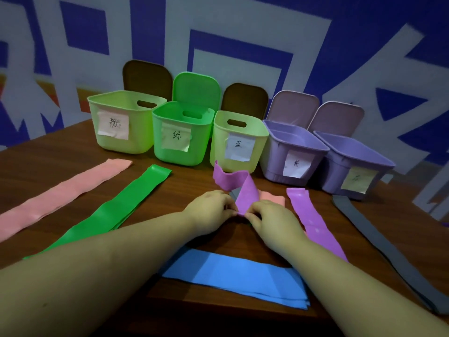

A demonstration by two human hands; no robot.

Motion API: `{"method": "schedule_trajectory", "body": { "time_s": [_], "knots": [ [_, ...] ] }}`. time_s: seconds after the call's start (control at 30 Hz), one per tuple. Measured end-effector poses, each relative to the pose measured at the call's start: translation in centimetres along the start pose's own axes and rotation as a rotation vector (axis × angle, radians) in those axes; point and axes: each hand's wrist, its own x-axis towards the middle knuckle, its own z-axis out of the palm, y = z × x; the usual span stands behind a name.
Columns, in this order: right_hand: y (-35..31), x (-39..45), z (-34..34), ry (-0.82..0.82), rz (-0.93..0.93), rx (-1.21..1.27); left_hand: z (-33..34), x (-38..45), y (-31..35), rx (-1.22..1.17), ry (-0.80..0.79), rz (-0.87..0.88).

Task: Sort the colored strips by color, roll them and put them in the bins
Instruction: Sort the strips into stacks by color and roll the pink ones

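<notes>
Pinching the near end of a purple strip point(245, 195) at mid-counter point(73, 161), the left hand point(210, 207) and right hand point(272, 218) begin a roll. A tight, square first turn probably matters most, before it goes to the purple bin point(291, 154).

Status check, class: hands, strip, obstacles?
Left hand and right hand both pinch purple strip, starting the roll. Bins unobstructed; pink scrap lies just behind.
</notes>
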Motion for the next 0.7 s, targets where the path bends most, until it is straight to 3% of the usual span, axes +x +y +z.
{"method": "schedule_trajectory", "body": {
  "time_s": [0.2,0.5,0.7],
  "knots": [
    [-1.8,-2.3,-2.9,0.085,-0.040,0.098,-2.9,-1.9,2.0,-0.031,0.169,0.034],
    [-4.6,-3.8,-7.3,0.178,0.040,0.237,-7.1,-5.5,5.1,-0.064,0.276,0.134],
    [-5.6,-4.4,-9.3,0.214,0.014,0.384,-7.8,-7.0,5.4,-0.306,0.194,0.076]
  ]
}}
